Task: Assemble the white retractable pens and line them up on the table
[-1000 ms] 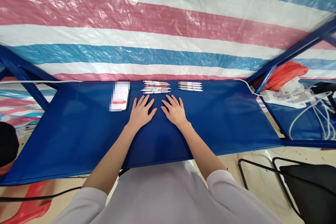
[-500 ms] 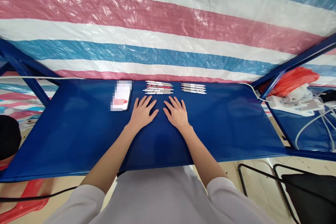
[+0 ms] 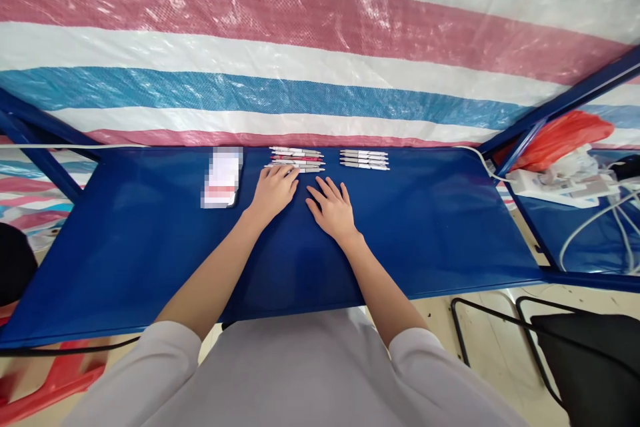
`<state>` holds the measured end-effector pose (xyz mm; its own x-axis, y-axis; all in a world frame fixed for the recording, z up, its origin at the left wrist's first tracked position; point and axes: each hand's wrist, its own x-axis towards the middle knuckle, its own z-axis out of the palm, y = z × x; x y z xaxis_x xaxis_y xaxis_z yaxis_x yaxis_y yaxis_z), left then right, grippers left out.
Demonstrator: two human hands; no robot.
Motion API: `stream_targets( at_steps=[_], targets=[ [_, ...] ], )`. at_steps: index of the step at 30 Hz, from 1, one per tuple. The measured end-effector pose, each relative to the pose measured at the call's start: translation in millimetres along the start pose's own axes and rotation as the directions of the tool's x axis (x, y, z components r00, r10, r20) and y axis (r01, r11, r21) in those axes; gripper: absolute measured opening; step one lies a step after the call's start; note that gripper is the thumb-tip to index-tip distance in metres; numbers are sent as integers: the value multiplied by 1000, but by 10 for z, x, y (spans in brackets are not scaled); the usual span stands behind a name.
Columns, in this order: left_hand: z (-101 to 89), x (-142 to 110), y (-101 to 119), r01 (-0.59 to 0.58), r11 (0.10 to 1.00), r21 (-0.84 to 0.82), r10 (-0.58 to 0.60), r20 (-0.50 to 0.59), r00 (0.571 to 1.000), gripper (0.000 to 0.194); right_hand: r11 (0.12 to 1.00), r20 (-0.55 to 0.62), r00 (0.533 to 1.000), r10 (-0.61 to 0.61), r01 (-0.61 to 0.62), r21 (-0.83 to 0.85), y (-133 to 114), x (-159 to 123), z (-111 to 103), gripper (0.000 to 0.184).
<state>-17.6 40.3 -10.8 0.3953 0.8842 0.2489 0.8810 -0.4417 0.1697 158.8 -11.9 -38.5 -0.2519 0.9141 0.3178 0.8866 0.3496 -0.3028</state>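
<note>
My left hand (image 3: 273, 189) lies on the blue table (image 3: 150, 227) with its fingertips on the nearest pens of a heap of several white and red pens (image 3: 297, 159) at the far edge; the fingers are slightly bent and grip nothing. Flat on the table beside it rests my right hand (image 3: 333, 209), fingers spread, holding nothing. A second, tidy row of several white pens (image 3: 364, 159) lies to the right of the heap.
A white box with a red band (image 3: 221, 177) lies left of the pens. A striped tarp (image 3: 320, 47) hangs behind the table. At the right are a power strip with cables (image 3: 560, 183), a red bag (image 3: 560, 137) and a black chair (image 3: 585, 360).
My left hand has slid forward from the table's middle until its fingertips reach the heap of pens. My right hand has stayed where it was. The camera tilted slightly.
</note>
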Motion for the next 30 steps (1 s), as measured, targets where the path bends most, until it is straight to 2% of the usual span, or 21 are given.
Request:
stream_targets(
  at_steps=[12,23,27,30],
  targets=[
    [-28,56,-4,-27,1000,2,27,50,998,36,1000,-8,1000,11,-11,13,-4,5,-19,39],
    [10,31,-20,-9,998,-56,10,17,1000,29,1000,9,1000,21,-21,19,-19,9,-44,39],
    [-4,-33,-31,17,989,-144,-22,-30,999,28,998,4,999,36,-36,44,-20,20,-35,38],
    [-37,-95,-23,73,947,-313,-102,-79,992,26,989,-10,997,74,-72,126,-31,36,-69,36]
  ],
)
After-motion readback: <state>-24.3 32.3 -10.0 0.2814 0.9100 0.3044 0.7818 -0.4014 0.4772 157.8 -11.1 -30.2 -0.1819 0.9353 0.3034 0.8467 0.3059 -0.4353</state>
